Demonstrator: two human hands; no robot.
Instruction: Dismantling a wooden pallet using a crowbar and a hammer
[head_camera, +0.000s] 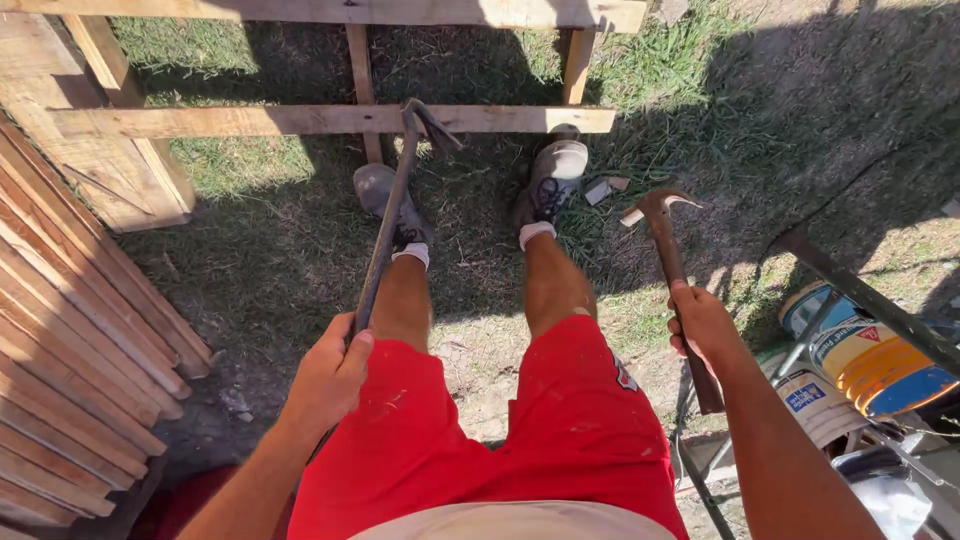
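Observation:
My left hand grips the shaft of a long dark metal pry bar. Its hooked head rests against the lower wooden rail of a pallet-like frame lying on the grass. My right hand holds a rusty claw hammer by its handle, head up and away from the wood. I stand in red shorts, with grey shoes close to the rail.
A stack of wooden slats lies at the left. Paint cans and a metal bar crowd the right side. Another wooden rail runs along the top. Grass and bare dirt lie around my feet.

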